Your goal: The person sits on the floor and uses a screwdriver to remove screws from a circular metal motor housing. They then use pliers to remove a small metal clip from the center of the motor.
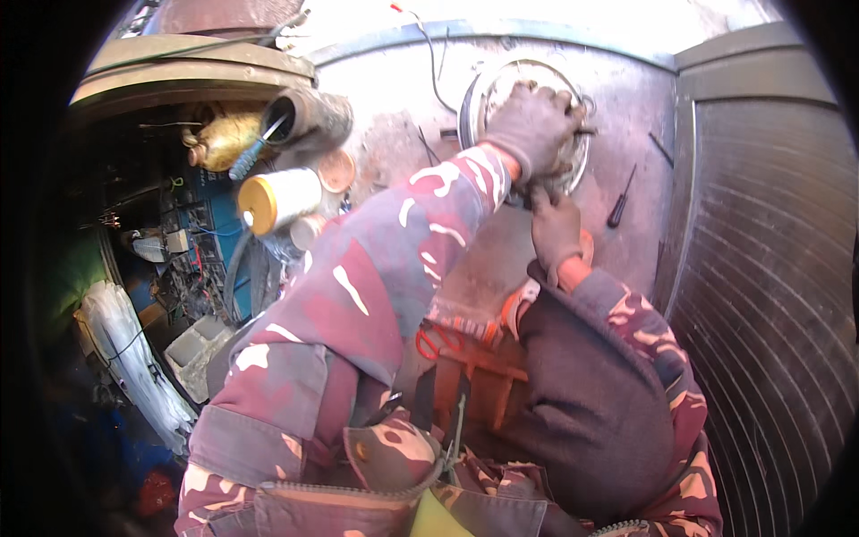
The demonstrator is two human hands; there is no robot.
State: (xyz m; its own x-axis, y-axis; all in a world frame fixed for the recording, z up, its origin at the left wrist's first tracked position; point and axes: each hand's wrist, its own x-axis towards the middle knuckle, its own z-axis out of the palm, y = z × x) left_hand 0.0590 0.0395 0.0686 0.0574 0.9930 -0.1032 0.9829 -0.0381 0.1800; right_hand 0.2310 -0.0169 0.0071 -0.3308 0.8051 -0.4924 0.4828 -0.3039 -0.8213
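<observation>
A round metal housing with a pale rim sits on the metal sheet in front of me. My left hand, in a grey-brown glove, reaches over its top with the fingers bent around its middle; the palm hides the part underneath. At the near edge of the housing is my right hand, also gloved. Its fingers are closed together against the lower rim, and whatever lies between them is too small to make out. A dark-handled screwdriver lies to the right of the housing.
Left of my arm are a metal tube with a blue-handled tool, a yellow bottle and a white jar with a yellow lid. Red-handled scissors lie nearer my body. A ribbed metal panel rises at right.
</observation>
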